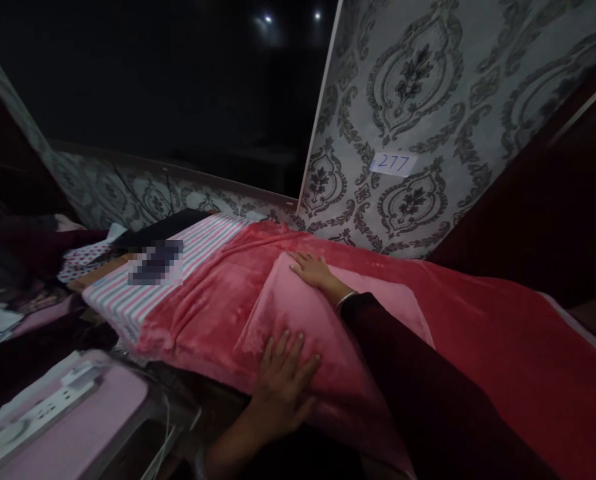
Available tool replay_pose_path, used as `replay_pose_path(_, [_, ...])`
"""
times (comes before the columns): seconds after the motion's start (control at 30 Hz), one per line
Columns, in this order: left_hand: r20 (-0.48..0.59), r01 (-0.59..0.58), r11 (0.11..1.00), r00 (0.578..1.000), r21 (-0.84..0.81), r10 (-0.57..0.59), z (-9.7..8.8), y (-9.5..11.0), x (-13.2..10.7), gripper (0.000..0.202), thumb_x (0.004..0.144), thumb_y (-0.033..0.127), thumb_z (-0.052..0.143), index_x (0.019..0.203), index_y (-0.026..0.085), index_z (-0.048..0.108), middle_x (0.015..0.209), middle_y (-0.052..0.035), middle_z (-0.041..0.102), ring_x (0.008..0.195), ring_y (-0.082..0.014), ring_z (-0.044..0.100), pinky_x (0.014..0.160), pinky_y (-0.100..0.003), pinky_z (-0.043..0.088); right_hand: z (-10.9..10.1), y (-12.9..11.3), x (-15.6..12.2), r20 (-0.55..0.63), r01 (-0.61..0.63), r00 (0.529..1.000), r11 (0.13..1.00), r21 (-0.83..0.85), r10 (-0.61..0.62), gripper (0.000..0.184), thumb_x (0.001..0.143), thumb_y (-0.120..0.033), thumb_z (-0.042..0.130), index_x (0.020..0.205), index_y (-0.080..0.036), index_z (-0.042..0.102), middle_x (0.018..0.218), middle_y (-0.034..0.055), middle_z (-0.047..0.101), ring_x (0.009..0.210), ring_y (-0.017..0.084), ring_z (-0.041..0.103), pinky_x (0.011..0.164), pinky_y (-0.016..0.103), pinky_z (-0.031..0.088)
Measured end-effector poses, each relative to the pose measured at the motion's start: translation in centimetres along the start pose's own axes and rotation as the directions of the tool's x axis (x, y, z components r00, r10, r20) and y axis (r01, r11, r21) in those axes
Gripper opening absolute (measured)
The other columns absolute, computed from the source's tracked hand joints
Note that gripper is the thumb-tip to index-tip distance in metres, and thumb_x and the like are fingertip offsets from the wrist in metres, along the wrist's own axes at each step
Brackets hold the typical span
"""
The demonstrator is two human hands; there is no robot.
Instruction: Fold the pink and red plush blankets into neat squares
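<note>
A folded piece of pink plush fabric [303, 303] lies on a red plush blanket [478, 327]. My left hand [281, 387] rests palm down on its near edge, fingers spread. Farther back, my right hand [314, 270] lies flat across the fabric's far left corner, fingers stretched out. Neither hand grips anything. The dark right sleeve covers part of the fabric and blanket.
Left of the blanket is a striped cloth [213, 240]; a blurred dark item sits on it. A white power strip [43, 413] lies on a pink stool [113, 400]. Behind stands a large dark screen [168, 87]; piled clothes [33, 247] are at far left.
</note>
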State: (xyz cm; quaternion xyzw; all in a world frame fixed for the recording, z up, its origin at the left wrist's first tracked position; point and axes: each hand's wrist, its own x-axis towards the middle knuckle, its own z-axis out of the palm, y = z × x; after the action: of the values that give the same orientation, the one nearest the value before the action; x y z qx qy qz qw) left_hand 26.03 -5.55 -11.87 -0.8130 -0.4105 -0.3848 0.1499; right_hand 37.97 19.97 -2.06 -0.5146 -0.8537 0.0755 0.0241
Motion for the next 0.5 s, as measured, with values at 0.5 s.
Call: replay_pose_path(0.5, [-0.033, 0.039, 0.993, 0.999, 0.111, -0.035, -3.1, -3.1, -0.1, 0.044, 0.091, 0.026, 0.058, 0.134, 0.018, 0.063, 0.141, -0.0133, 0.063, 0.14, -0.035, 0.047, 0.118, -0.054, 0.026, 1.9, -6.1, -7.1, 0.125, 0.687, 0.719, 0.727, 0.023, -0.684, 0.05, 0.107, -0.048, 0.037, 0.155, -0.034, 0.043, 0.165, 0.0045, 0.036, 0.156, 0.026, 0.02, 0.123, 0.059, 0.013])
